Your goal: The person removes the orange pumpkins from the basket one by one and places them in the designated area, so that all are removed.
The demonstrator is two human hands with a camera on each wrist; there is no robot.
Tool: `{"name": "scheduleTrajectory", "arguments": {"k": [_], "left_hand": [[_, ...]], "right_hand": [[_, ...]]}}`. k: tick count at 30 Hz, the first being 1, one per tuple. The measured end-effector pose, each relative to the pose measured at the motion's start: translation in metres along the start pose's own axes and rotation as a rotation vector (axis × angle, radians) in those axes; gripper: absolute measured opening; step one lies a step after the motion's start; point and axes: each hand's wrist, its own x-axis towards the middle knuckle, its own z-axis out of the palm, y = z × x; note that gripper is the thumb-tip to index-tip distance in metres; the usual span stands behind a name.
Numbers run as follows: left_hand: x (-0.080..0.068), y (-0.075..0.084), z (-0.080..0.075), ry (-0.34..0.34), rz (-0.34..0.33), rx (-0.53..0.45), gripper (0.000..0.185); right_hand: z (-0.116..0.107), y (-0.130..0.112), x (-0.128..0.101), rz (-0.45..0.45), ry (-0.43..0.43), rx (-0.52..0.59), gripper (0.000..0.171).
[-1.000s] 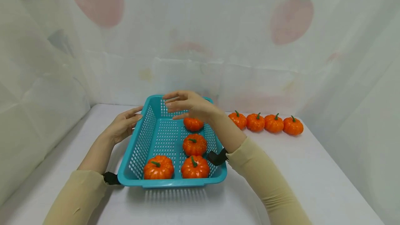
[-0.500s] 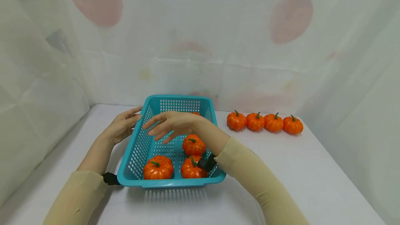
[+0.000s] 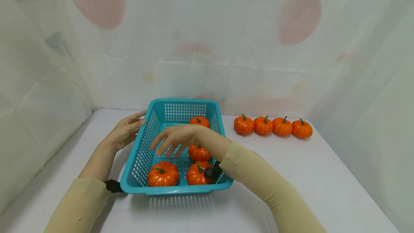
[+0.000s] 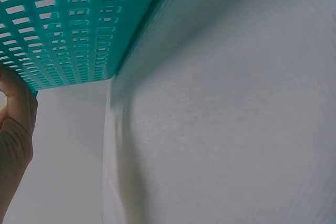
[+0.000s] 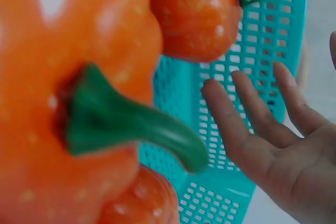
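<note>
A teal slotted basket [image 3: 143,154] stands on the white table and holds several small orange pumpkins: one at the far end [image 3: 199,121], one in the middle [image 3: 198,152], two at the near end [image 3: 163,174] [image 3: 197,174]. My right hand [image 3: 173,140] hovers over the basket's middle with fingers spread and holds nothing; its fingers [image 5: 247,114] show above the basket floor. My left hand [image 3: 126,131] rests with straight fingers against the basket's left outer wall [image 4: 63,30]. A pumpkin [image 5: 73,103] fills the right wrist view up close.
Several more orange pumpkins stand in a row [image 3: 272,126] on the table at the back right. Translucent printed curtains close off the back and both sides. Bare table [image 3: 323,175] lies right of the basket and in front of it.
My right hand has drawn back from the basket's far end toward me and lower, over the middle. The far pumpkin is uncovered. My left hand has stayed on the wall.
</note>
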Motion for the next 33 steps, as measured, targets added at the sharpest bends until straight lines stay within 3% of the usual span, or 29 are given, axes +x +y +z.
{"name": "scheduleTrajectory", "arguments": {"k": [8, 16, 33], "left_hand": [[0.001, 0.000, 0.000, 0.004, 0.003, -0.001, 0.070], [0.002, -0.002, -0.001, -0.003, 0.007, -0.009, 0.070], [0.002, -0.002, 0.001, 0.004, 0.018, -0.011, 0.070]], "right_hand": [[0.006, 0.004, 0.005, 0.074, -0.037, -0.156, 0.045], [0.013, 0.007, 0.008, 0.133, -0.063, -0.230, 0.039], [0.015, 0.009, 0.008, 0.140, -0.064, -0.210, 0.037]]}}
